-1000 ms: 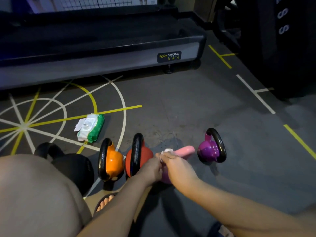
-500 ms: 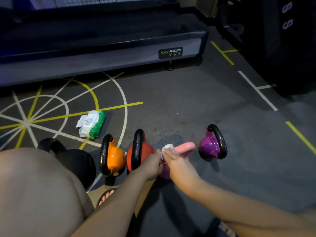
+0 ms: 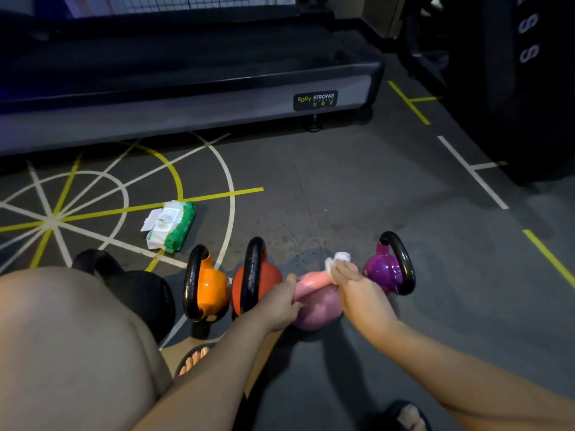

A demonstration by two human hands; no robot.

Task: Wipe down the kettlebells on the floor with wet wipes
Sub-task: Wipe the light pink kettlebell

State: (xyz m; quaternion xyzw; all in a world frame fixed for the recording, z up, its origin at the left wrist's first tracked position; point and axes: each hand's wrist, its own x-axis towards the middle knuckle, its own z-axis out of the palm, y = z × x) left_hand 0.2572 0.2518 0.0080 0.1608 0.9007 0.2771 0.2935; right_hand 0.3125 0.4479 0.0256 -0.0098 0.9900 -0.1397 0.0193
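Note:
Several kettlebells stand in a row on the grey floor: a black one [image 3: 140,290], an orange one [image 3: 208,290], a red one [image 3: 264,278], a pink one [image 3: 317,303] and a purple one [image 3: 385,272]. My left hand [image 3: 280,306] grips the near end of the pink kettlebell's handle. My right hand [image 3: 354,284] holds a crumpled white wet wipe [image 3: 337,259] against the far end of that handle. The pack of wet wipes [image 3: 171,225], green and white with its flap open, lies on the floor beyond the orange kettlebell.
A treadmill base [image 3: 186,113] runs across the back. A dark weight stack [image 3: 513,88] stands at the right. My knee [image 3: 71,346] fills the lower left, and sandalled feet [image 3: 194,359] show below the kettlebells. Painted lines cross the floor.
My right hand has slid the wipe along the pink handle toward its far end, and my left hand has taken the near end of the handle.

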